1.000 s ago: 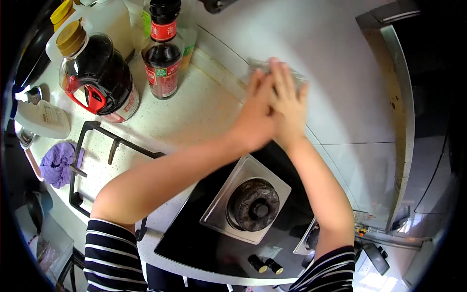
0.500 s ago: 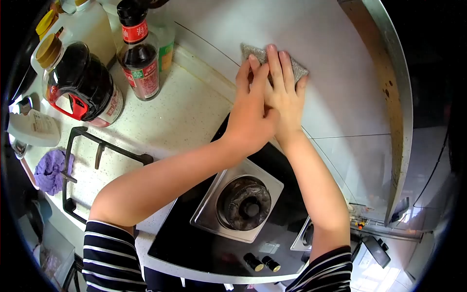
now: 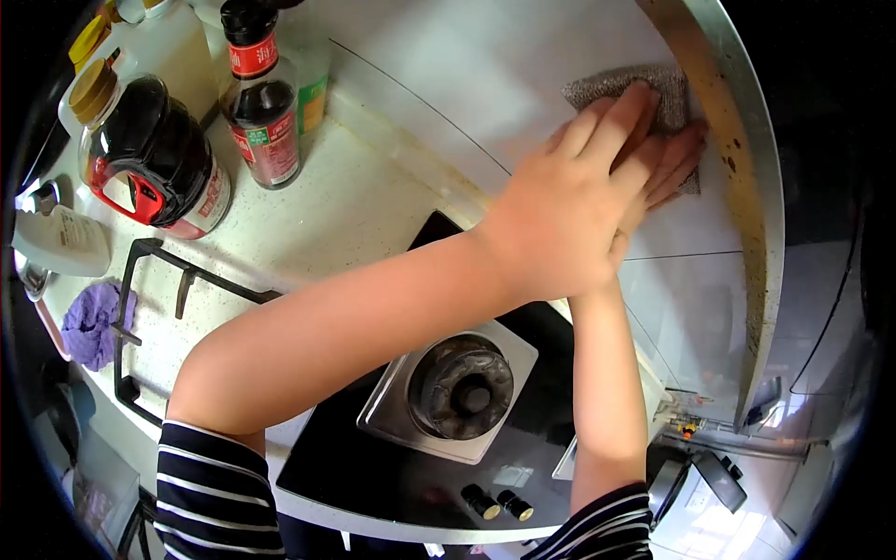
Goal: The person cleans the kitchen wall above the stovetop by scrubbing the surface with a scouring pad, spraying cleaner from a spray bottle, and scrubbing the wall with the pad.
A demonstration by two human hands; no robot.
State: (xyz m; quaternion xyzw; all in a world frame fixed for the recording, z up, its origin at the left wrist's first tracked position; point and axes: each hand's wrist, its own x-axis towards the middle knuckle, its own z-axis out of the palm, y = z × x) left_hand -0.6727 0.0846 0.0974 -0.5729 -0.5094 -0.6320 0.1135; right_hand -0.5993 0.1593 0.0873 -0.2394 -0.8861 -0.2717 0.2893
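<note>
A grey-brown scouring cloth (image 3: 672,98) lies flat against the tiled wall, near the metal edge at the upper right. My right hand (image 3: 677,163) is pressed on the cloth with its fingers spread, partly hidden by the other hand. Over it lies my left hand (image 3: 569,210), its fingers spread across the back of the right hand and reaching toward the cloth. Below both hands is the black gas stove (image 3: 336,457) with a round burner (image 3: 467,387).
At the left stand a dark sauce bottle (image 3: 266,131), a large dark jug (image 3: 154,149) and a white bottle (image 3: 70,243). A black pot grate (image 3: 187,275) and a purple cloth (image 3: 91,327) rest on the counter (image 3: 355,205). Two stove knobs (image 3: 497,503) are at the front.
Both hands have moved right along the wall with the scouring cloth, toward the metal edge. My left hand now covers more of my right hand.
</note>
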